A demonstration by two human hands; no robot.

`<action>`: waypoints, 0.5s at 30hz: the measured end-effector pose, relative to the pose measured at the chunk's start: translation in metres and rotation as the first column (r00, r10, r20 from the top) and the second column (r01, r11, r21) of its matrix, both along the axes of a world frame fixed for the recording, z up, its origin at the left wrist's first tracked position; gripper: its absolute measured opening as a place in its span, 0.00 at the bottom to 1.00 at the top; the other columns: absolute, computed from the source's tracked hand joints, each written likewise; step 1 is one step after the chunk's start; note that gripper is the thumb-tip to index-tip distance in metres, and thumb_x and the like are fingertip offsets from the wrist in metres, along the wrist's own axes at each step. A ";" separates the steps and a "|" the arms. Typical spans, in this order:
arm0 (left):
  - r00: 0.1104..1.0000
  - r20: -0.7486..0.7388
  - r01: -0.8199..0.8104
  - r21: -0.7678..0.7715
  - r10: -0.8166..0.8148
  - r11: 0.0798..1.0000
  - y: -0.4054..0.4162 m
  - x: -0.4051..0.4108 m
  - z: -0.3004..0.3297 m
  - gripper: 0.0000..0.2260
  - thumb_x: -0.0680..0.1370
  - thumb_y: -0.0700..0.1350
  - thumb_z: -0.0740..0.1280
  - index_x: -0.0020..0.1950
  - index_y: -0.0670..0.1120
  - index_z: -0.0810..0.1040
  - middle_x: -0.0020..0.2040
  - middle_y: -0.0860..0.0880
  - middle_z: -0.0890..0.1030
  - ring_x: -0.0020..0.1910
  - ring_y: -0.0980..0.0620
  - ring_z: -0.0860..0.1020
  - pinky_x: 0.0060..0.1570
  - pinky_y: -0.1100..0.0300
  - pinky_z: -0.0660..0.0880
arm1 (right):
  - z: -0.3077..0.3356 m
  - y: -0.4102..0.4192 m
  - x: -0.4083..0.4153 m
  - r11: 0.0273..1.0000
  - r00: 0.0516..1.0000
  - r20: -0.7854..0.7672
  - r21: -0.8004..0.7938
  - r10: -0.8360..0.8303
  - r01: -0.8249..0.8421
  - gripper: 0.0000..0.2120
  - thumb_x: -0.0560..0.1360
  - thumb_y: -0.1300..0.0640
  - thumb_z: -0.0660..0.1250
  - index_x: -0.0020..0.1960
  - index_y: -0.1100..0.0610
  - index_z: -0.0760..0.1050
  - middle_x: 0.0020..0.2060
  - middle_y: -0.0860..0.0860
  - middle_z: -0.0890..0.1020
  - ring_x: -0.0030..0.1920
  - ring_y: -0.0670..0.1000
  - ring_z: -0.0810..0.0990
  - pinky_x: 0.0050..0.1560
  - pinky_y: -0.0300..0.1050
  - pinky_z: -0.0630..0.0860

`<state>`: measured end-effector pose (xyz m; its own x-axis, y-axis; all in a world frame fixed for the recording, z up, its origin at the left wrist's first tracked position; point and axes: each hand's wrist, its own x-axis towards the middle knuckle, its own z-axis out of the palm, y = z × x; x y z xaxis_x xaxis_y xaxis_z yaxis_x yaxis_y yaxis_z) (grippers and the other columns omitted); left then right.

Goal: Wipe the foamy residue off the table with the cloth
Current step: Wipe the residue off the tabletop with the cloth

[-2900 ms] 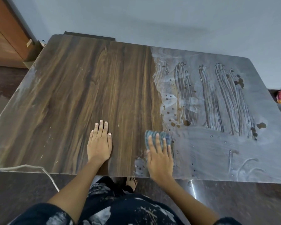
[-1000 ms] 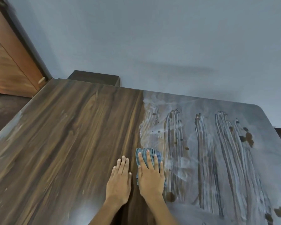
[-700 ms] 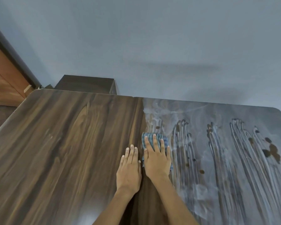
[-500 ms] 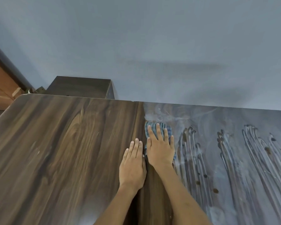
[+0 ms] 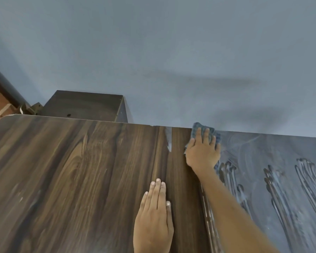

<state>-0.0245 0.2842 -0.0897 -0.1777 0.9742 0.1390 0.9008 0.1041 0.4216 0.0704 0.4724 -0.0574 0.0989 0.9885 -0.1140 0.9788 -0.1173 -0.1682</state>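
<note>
Fingers straight and together, the left hand [image 5: 153, 219] lies flat on bare wood nearest the viewer, holding nothing and apparently bracing the body. Beyond it and to its right, the right arm stretches out long across the table [image 5: 66, 170], and the right hand [image 5: 202, 152] presses the cloth [image 5: 205, 132] flat under extended fingers, right at the far edge. That cloth, a blue bunched pad, pokes out past the fingertips and slightly over the rim. It sits on the boundary that matters: dark clean wood lies to its left, and the foamy residue [image 5: 274, 179] spreads to its right, a grey film scored with long finger-like streaks running near to far. So the work still to do lies rightward of the cloth, and the right hand is plainly the nearer one to it; the next stroke would likely pull back toward the body along a lane parallel to those streaks. A thin pale sliver of foam [image 5: 169, 141] remains on the cleaned side, just left of the cloth, near the far rim. By this view roughly the right third of the top is still coated. Behind the table's left part stands a dark cabinet [image 5: 86, 105], and the grey-blue wall [image 5: 171, 52] fills everything farther back
</note>
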 end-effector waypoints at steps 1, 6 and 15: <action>1.000 0.009 -0.012 0.010 0.012 1.000 0.000 0.001 0.000 0.21 0.82 0.49 0.41 0.66 0.43 0.66 0.64 0.47 0.76 0.63 0.50 0.74 0.68 0.61 0.52 | 0.001 -0.011 -0.007 0.997 0.997 -0.006 -0.029 -0.073 0.073 0.25 0.82 0.48 0.39 0.76 0.52 0.38 0.76 0.53 0.41 0.76 0.57 0.43 0.75 0.55 0.43; 0.999 0.028 0.017 -0.003 -0.017 1.000 -0.001 0.003 -0.004 0.21 0.81 0.48 0.41 0.66 0.43 0.65 0.62 0.46 0.77 0.62 0.49 0.75 0.68 0.62 0.54 | 0.002 -0.054 -0.071 0.996 0.997 -0.030 -0.046 0.068 -0.070 0.26 0.81 0.47 0.39 0.75 0.50 0.33 0.74 0.53 0.36 0.75 0.60 0.37 0.72 0.57 0.37; 0.993 0.111 -0.043 0.069 0.035 0.997 -0.006 0.004 0.007 0.22 0.82 0.50 0.40 0.67 0.43 0.65 0.63 0.48 0.77 0.63 0.52 0.74 0.68 0.61 0.57 | 0.004 0.018 -0.008 0.976 0.975 0.056 0.024 0.216 -0.218 0.25 0.81 0.47 0.39 0.76 0.50 0.37 0.76 0.52 0.41 0.76 0.54 0.41 0.75 0.56 0.45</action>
<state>-0.0201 0.2778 -0.0823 -0.2333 0.9545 0.1857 0.8446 0.1043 0.5251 0.0628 0.4899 -0.0529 -0.1134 0.9899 -0.0848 0.9879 0.1033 -0.1154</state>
